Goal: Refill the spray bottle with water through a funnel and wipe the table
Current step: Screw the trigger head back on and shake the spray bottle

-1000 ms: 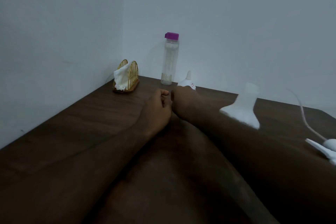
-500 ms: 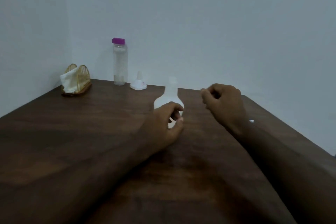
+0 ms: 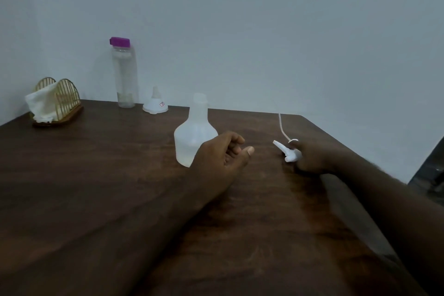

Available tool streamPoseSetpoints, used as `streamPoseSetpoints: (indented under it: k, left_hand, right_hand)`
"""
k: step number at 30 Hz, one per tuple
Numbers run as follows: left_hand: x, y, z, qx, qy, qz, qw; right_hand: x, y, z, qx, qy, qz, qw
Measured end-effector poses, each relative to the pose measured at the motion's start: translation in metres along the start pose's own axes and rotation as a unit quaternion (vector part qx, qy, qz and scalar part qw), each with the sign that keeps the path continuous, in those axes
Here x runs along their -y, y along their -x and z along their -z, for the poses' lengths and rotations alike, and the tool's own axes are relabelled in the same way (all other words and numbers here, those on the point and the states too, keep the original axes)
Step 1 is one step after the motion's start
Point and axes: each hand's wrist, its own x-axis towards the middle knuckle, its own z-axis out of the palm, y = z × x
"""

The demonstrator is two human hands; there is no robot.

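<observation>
Two grips extended over bench (image 3: 96, 175). Left grip (image 3: 223, 154): fingers loosely curled, empty, just beside uncapped spray bottle (image 3: 194, 134) standing upright near far edge. Right grip (image 3: 314, 158): closed round spray head (image 3: 288, 152), toward right edge.

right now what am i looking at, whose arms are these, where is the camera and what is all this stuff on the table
There is no machine here. These are a person's two bare arms, seen by a single camera worn on their head, looking forward and down. The left hand is relaxed and open beside the uncapped spray bottle, holding nothing. The right hand grips the bottle's removed spray head, whose thin tube trails toward the far edge of the dark wooden table. At the back stand a clear water bottle with a purple cap, a small white funnel set mouth down, and a wire holder with white napkins.
</observation>
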Motion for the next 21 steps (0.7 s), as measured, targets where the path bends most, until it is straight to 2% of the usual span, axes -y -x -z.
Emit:
streamPoseSetpoints:
  k: [6, 8, 10, 12, 13, 16, 19, 21]
  left_hand:
    - [-0.001, -0.005, -0.001, 0.005, -0.01, -0.008, 1.0]
    - [-0.001, -0.004, 0.001, -0.011, -0.016, -0.027, 0.999]
    - [-0.003, -0.004, 0.007, -0.034, -0.022, -0.055, 0.998]
    - [-0.006, -0.006, 0.019, -0.067, -0.04, -0.084, 0.993]
    - [-0.006, -0.008, 0.027, -0.089, -0.06, -0.097, 0.989]
    - [0.001, -0.015, 0.048, -0.165, -0.135, -0.096, 0.972]
    - [0.014, -0.019, 0.061, -0.21, -0.145, -0.037, 0.966]
    - [0.024, -0.019, 0.063, -0.199, -0.156, 0.018, 0.967]
  right_hand:
    - [-0.001, -0.004, 0.004, 0.023, -0.034, 0.018, 0.999]
    - [0.006, -0.002, 0.002, 0.011, -0.064, 0.068, 0.996]
    - [0.015, 0.001, 0.004, -0.088, -0.016, 0.134, 0.987]
    - [0.026, 0.003, 0.013, -0.196, 0.027, 0.187, 0.962]
    - [0.035, 0.007, 0.021, -0.219, -0.005, 0.202, 0.954]
    - [0.063, 0.016, 0.053, -0.213, -0.166, 0.237, 0.933]
    - [0.094, 0.03, 0.093, -0.205, -0.239, 0.294, 0.902]
    - [0.112, 0.034, 0.117, -0.199, -0.307, 0.312, 0.877]
